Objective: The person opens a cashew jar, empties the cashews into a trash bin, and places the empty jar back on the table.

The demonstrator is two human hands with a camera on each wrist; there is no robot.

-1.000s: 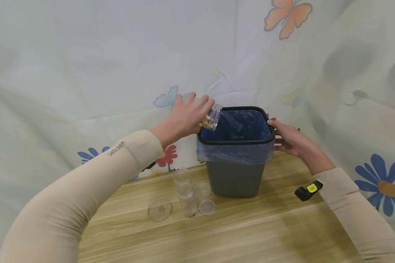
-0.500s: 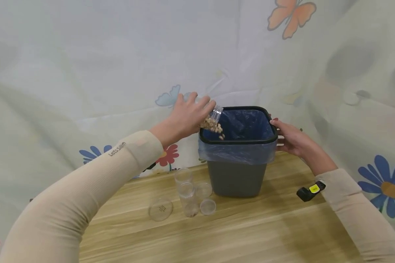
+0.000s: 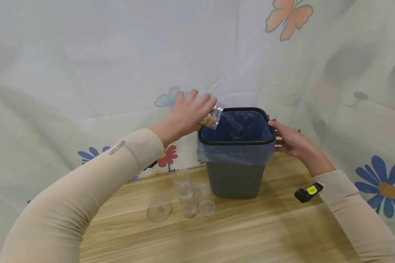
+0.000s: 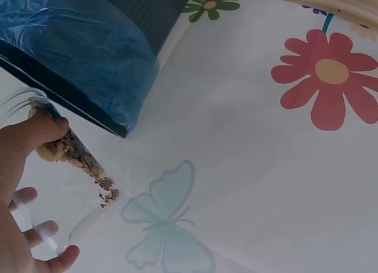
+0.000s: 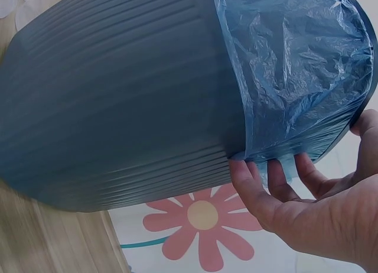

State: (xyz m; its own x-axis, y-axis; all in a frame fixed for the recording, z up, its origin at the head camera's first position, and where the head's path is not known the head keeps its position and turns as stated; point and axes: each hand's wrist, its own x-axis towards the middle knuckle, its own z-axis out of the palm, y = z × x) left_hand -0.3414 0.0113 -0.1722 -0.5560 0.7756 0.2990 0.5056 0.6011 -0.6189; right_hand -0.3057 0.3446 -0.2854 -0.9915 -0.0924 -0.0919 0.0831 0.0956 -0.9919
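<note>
Tipped with its mouth over the left rim of the trash bin, a clear jar is gripped by my left hand. Pale, nut-like pieces lie inside near the mouth; in the left wrist view, brown crumbs cling along its wall. A blue plastic liner is folded over the bin's black rim. My right hand holds the bin's right side, thumb at the rim and fingertips against the liner and outer wall.
Left of the bin on the wooden table are two clear containers, one upright and one nearer with dark residue. Clear lids lie around them: a large one, a small one and another. A printed cloth hangs behind.
Half a second ago several pieces were falling from the jar's mouth into the bin; now none show in the air. Both hands keep nearly the same places.
</note>
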